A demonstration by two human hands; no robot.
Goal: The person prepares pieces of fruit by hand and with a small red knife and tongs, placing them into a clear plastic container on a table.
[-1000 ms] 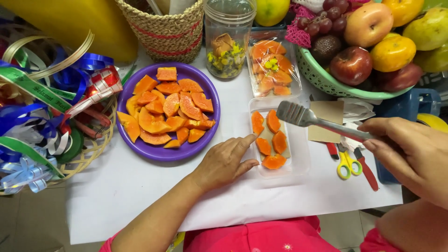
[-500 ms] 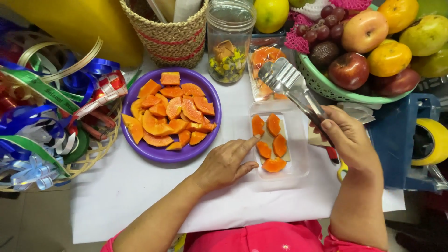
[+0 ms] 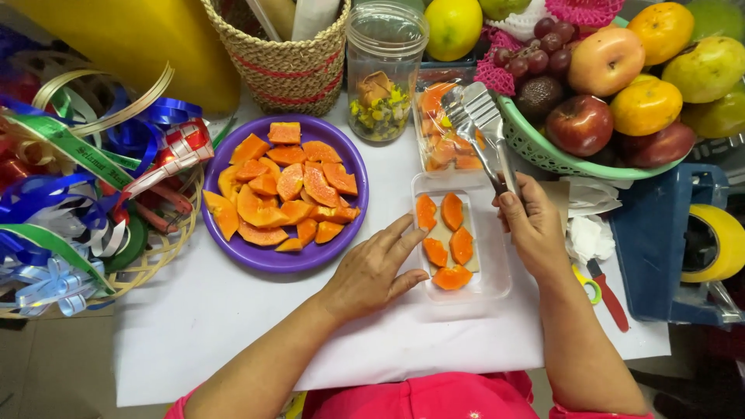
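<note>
Five orange papaya slices (image 3: 448, 244) lie in a clear plastic tray (image 3: 497, 271) on the white surface (image 3: 233, 310). Left hand (image 3: 371, 273) rests at the tray's left edge, fingers (image 3: 403, 233) loosely spread. Right hand (image 3: 534, 225) has its fingers wrapped around metal tongs (image 3: 483, 124), whose tips sit over a second filled tray (image 3: 446, 143) beside the purple plate (image 3: 341, 233).

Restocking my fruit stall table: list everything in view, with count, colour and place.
plate: one, purple, centre-left, heaped with orange papaya slices
clear tray: one, centre, five papaya pieces
second clear tray: one, behind, papaya inside
jar: one, clear, top centre
woven basket: one, tan, top
fruit basket: one, green, top right
ribbons: many, mixed colours, left
tongs: one, silver, right hand
left hand: on clear tray's edge
right hand: holding tongs
</note>
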